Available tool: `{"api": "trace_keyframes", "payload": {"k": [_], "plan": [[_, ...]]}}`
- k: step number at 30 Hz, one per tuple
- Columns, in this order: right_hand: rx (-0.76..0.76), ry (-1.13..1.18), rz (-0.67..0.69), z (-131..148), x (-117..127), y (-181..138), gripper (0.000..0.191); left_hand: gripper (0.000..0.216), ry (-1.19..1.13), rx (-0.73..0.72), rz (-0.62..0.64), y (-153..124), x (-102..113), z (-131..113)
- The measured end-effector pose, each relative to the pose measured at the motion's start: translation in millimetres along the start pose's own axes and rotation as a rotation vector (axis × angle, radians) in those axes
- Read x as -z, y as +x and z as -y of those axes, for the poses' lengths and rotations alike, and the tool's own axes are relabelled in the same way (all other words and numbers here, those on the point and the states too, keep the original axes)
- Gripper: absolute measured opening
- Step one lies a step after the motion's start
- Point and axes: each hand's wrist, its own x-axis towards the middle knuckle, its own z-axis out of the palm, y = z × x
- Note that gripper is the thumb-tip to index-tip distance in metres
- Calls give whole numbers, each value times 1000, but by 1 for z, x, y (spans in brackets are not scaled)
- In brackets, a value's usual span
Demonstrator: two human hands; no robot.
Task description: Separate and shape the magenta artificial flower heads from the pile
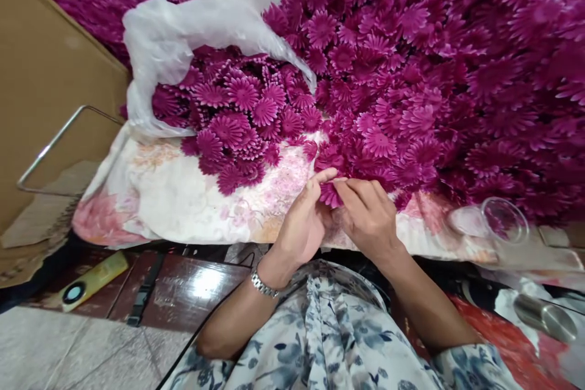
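Shirt (315,332) foremost, you are working a flower (330,196) between your hands over the cloth (173,195): right hand (371,217) pinching it, left hand (304,226) hiding whether it grips. Keeping finger pressure light should be preventing creases.

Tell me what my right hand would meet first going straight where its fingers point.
Your right hand would probably meet your left hand first: it points that way, and the two look very close, though depth is hard to judge.
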Motion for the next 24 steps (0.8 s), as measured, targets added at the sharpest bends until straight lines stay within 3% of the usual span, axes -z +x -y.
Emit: {"api": "trace_keyframes", "payload": {"k": [2,4,7,10,14,18,21,24], "plan": [[16,-28,109,2,3,-2,32,38,-117,88,-80,6,-8,0],[14,31,187,4,6,-4,35,31,-185,73,-152,13,-11,1],[1,206,137,6,10,-10,29,25,-215,-5,-225,20,-10,6],[-62,328,13,3,14,-15,22,40,-115,-90,-233,22,-8,9],[-212,448,-46,-1,19,-9,24,56,19,-192,-191,18,-13,10],[-413,680,-87,4,9,14,40,49,245,-381,-148,9,-23,20],[-474,823,-24,10,-8,31,53,31,383,-495,-150,7,-24,28],[-454,854,97,22,-17,37,61,28,466,-577,-175,15,-13,24]]}}
